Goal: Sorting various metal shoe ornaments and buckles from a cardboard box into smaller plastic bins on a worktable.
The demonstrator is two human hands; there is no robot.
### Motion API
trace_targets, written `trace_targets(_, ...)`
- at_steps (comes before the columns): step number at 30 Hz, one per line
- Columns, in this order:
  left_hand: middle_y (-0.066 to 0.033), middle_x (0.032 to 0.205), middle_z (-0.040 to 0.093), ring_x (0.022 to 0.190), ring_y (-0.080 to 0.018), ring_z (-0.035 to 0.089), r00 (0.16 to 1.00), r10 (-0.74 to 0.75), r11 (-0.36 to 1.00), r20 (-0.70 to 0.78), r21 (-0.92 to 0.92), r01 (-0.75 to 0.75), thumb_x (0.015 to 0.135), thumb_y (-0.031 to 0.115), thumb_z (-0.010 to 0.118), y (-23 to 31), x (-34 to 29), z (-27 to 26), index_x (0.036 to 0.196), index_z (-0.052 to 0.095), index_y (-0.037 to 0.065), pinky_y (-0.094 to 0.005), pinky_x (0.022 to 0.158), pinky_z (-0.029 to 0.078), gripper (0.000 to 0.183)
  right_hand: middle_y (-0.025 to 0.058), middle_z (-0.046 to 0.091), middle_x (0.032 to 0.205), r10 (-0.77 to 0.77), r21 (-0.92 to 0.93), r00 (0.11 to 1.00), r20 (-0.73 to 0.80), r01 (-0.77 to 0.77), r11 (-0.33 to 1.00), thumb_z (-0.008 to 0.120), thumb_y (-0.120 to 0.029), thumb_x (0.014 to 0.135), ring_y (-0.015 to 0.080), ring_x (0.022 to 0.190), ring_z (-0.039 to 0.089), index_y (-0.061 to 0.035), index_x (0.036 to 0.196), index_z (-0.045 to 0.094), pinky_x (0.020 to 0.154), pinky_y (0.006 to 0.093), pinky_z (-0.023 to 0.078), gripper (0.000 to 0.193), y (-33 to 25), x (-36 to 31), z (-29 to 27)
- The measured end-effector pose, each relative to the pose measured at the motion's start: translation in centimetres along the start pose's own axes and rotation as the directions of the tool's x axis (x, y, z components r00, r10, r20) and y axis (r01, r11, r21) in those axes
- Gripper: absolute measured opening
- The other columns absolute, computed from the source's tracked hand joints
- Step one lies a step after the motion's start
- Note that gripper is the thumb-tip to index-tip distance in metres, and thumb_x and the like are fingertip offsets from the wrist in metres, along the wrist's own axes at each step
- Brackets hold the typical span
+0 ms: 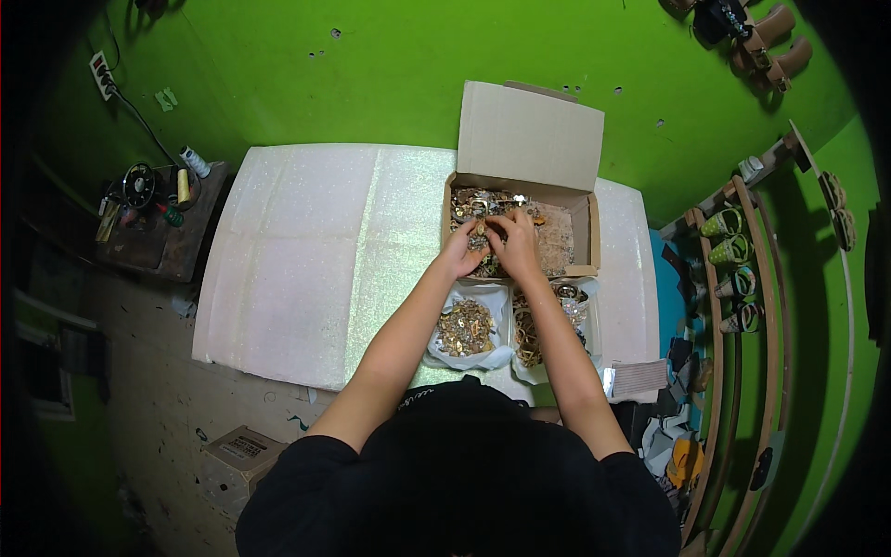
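An open cardboard box (592, 232) stands on the table, with many small gold and silver metal ornaments (464, 206) heaped in its left part. Over that heap, my left hand (460, 252) is closed in a pinch on a small gold-coloured ornament (481, 226). Close beside it, my right hand (516, 243) has its fingers bent together at the same spot; what they grip is too small to make out. Nearer to me, a white bag (504, 316) is filled with gold and silver pieces. Another white-lined container (594, 320) holds larger rings and buckles, partly behind my right forearm.
A shiny white cloth (288, 251) covers the table, which stands against a green wall (390, 65). To the left is a sewing machine table (176, 251) with thread spools. At right, a wooden rack (770, 371) carries green sandals (729, 246); scraps lie below.
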State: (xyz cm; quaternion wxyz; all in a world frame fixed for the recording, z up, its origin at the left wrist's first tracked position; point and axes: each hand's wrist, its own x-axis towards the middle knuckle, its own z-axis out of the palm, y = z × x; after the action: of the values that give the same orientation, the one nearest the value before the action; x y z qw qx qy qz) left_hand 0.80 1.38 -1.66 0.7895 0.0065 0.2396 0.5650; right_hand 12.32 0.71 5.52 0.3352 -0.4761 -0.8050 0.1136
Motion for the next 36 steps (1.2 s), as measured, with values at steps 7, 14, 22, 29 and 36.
trace_targets(7,-0.0061,0.089,0.05,0.081,-0.0153,0.049,1.0,0.012,0.989,-0.008,0.145,-0.01,0.087,0.028,0.033,-0.1,-0.1,0.1,0.096,0.046,0.006,-0.0286,0.073,0.043,0.027,0.0084,0.047,0.085,0.026,-0.128,0.998,0.059,-0.018,0.992,0.061,-0.016,0.062,0.026,0.086,0.045,-0.0101,0.081,0.061,0.073,0.0367,0.036,0.019,-0.3,0.2,0.4)
trace_targets(14,-0.0072,0.093,0.049,0.084,-0.015,0.049,0.996,-0.059,0.987,0.064,0.151,0.049,0.086,0.031,0.035,-0.1,-0.1,0.3,0.096,0.047,0.006,-0.0277,0.074,0.042,0.03,0.0068,0.052,0.072,0.002,0.108,0.998,0.065,-0.009,0.994,0.063,-0.011,0.063,0.0197,0.071,0.051,-0.0042,0.076,0.06,0.065,0.0319,0.042,0.015,1.5,0.4,1.1)
trace_targets(22,-0.0126,0.097,0.052,0.089,-0.0198,0.051,0.991,-0.031,0.991,0.13,0.136,0.013,0.088,0.03,0.027,0.0,-0.5,0.8,0.099,0.048,0.001,-0.0314,0.08,0.042,0.037,0.0013,0.057,0.069,0.221,0.633,0.91,0.35,-0.404,0.661,0.06,-0.006,0.069,0.0065,0.062,0.049,0.0016,0.077,0.059,0.059,0.0199,0.041,0.011,1.2,-0.6,-1.0)
trace_targets(29,-0.0162,0.099,0.051,0.101,-0.0236,0.047,0.995,-0.02,0.996,0.103,0.083,0.011,0.089,0.028,0.021,0.4,-1.4,1.8,0.098,0.047,-0.004,-0.0311,0.088,0.039,0.042,0.0028,0.058,0.072,0.044,0.449,0.79,0.612,-0.392,0.803,0.061,-0.009,0.068,0.0089,0.063,0.049,-0.0017,0.079,0.062,0.059,0.0225,0.04,0.013,-0.3,-4.0,-3.6)
trace_targets(36,-0.0147,0.099,0.051,0.099,-0.0231,0.048,0.99,-0.034,0.998,0.138,0.062,0.025,0.089,0.027,0.021,0.1,-0.6,1.1,0.098,0.048,-0.003,-0.0312,0.086,0.04,0.041,0.0066,0.057,0.073,0.13,0.276,0.814,0.566,-0.336,0.901,0.062,-0.013,0.065,0.0136,0.061,0.05,-0.003,0.082,0.062,0.059,0.0254,0.041,0.019,-0.4,-2.5,-3.8)
